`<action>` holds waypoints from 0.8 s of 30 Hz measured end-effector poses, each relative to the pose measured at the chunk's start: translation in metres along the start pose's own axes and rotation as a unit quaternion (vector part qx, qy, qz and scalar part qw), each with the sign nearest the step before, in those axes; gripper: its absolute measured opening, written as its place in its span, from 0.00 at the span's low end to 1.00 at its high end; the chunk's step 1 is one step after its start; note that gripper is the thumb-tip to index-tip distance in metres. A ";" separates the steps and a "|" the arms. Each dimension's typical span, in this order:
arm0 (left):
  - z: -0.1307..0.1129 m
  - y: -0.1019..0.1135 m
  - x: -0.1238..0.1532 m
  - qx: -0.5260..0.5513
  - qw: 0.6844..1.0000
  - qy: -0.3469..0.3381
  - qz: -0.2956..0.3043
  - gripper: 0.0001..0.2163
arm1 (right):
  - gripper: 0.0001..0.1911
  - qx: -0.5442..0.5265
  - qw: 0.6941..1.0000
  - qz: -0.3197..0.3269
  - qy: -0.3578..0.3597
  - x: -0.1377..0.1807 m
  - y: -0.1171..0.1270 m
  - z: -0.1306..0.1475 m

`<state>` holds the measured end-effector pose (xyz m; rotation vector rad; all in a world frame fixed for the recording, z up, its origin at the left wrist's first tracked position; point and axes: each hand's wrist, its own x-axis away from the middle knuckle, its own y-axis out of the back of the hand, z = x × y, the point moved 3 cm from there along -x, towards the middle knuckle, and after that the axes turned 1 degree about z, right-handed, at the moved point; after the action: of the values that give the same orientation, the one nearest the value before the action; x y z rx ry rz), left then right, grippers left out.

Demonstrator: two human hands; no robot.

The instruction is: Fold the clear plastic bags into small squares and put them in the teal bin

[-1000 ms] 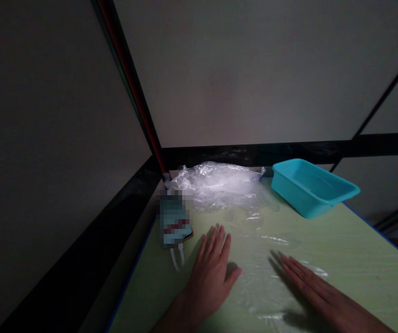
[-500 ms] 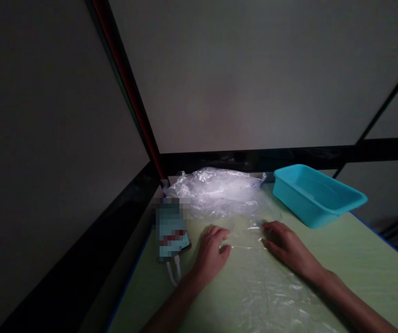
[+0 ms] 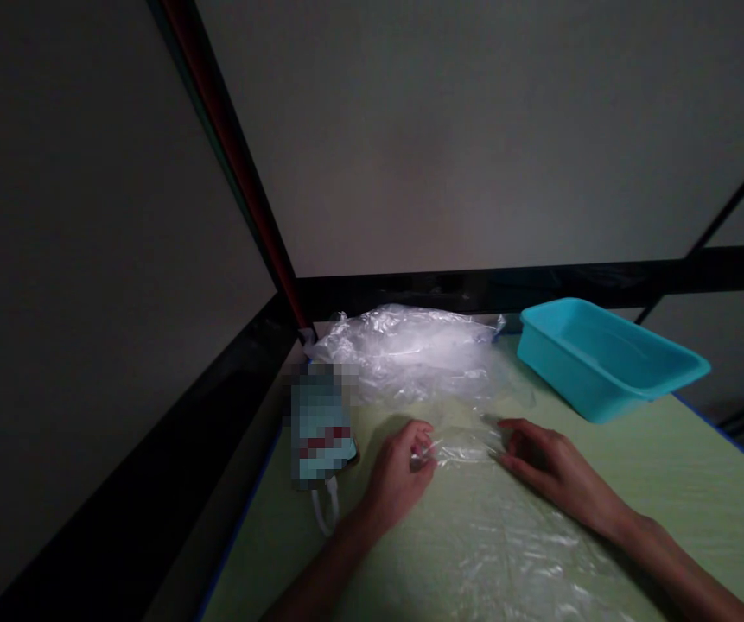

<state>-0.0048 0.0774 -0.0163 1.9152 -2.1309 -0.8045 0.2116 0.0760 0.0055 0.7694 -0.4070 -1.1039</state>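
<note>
A clear plastic sheet lies flat on the green tabletop in front of me. My left hand pinches the sheet's far edge between thumb and fingers, lifting it slightly. My right hand grips the same far edge a little to the right, fingers curled on the film. Both forearms reach in from the bottom of the view.
A crumpled heap of clear plastic sits at the table's back. A turquoise plastic tub stands at the back right. A blurred-out phone with a white cable lies at the left edge. Black frame bars and grey walls surround the table.
Both hands moved forward from lying flat on the sheet to its far edge, curled their fingers and pinched the film, which now lifts slightly.
</note>
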 end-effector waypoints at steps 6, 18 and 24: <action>-0.001 0.003 -0.001 0.034 0.998 0.006 -0.044 0.10 | 0.20 -0.001 1.000 0.025 0.000 0.002 0.004 -0.010; -0.006 0.005 0.000 0.025 0.998 0.000 -0.055 0.08 | 0.25 -0.017 0.997 0.073 -0.001 0.009 0.004 -0.022; -0.013 0.010 0.002 -0.003 0.997 -0.021 -0.071 0.08 | 0.11 -0.027 0.992 0.122 -0.023 0.016 0.020 -0.029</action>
<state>-0.0076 0.0720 -0.0006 2.0842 -2.0302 -0.8831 0.2499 0.0760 -0.0010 0.6277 -0.4946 -0.9004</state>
